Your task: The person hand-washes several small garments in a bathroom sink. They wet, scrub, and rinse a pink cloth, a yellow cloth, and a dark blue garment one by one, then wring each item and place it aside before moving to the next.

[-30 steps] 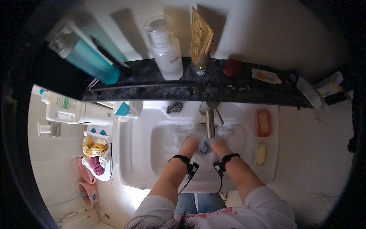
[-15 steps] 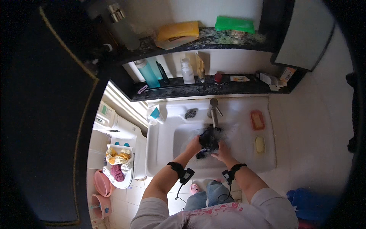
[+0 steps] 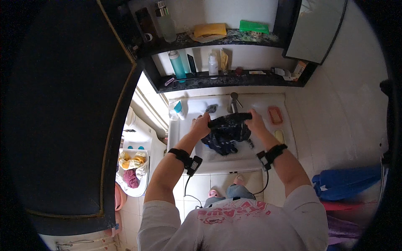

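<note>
Gripping opposite ends of a dark wet cloth point(image 3: 228, 131), the left hand point(image 3: 201, 124) and right hand point(image 3: 254, 122) are shown with fingers curled shut around its upper edge, which is stretched taut between them. The rest of the cloth is seen hanging down into the white sink point(image 3: 184, 138), just in front of the tap point(image 3: 233, 101). An orange soap point(image 3: 275, 114) and a yellow soap point(image 3: 279, 136) are laid on the sink's right rim, near the right wrist. A dark shelf point(image 3: 234, 79) carrying bottles is set above the tap. Open floor is visible left of the sink, where a basin of laundry point(image 3: 132, 171) stands, well apart from the hands.
</note>
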Tool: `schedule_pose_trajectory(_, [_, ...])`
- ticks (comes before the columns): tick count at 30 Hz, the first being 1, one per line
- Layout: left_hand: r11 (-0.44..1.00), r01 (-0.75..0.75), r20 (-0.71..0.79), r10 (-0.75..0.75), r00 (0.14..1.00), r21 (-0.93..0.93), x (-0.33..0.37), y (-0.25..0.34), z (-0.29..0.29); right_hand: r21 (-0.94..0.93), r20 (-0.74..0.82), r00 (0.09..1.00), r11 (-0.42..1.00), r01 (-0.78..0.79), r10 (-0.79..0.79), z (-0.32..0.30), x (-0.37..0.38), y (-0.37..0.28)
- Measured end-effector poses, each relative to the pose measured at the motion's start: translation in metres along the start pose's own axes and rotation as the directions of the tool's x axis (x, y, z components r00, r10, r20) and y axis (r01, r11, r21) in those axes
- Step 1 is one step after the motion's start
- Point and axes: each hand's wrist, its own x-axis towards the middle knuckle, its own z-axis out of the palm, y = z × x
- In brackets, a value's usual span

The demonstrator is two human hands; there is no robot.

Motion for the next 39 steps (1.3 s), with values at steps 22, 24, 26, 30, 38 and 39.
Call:
schedule_pose_trajectory(22, [0.988, -0.148, -0.427, 0.118, 0.897, -0.036, 0.009, 0.148, -0.229, -0.019, -0.336, 0.942, 1.0, 0.013, -0.018, -0.204, 0.016, -0.215])
schedule_pose_trajectory(24, [0.982, -0.189, -0.452, 0.161, 0.877, -0.018, 0.002, 0.179, -0.263, 0.138, -0.465, 0.861, 0.944, 0.301, -0.207, -0.224, 0.011, -0.237])
schedule_pose_trajectory(26, [0.91, -0.401, -0.622, 0.255, 0.74, -0.104, -0.012, 0.205, -0.279, 0.335, -0.481, 0.831, 0.817, 0.469, -0.279, -0.244, 0.002, -0.25])
schedule_pose_trajectory(30, [0.8, -0.388, -0.36, 0.232, 0.904, -0.458, -0.022, 0.221, -0.287, 0.465, -0.311, 0.947, 0.856, 0.225, -0.08, -0.257, -0.01, -0.24])
schedule_pose_trajectory(38, [0.97, -0.213, -0.074, 0.205, 0.976, -0.116, 0.027, 0.117, -0.176, -0.168, 0.041, 0.999, 0.986, 0.01, -0.003, -0.176, 0.027, -0.112])
schedule_pose_trajectory(39, [0.979, -0.205, -0.061, 0.205, 0.977, 0.013, 0.036, 0.103, -0.154, -0.235, 0.194, 0.973, 0.969, -0.075, 0.123, -0.165, 0.038, -0.093])
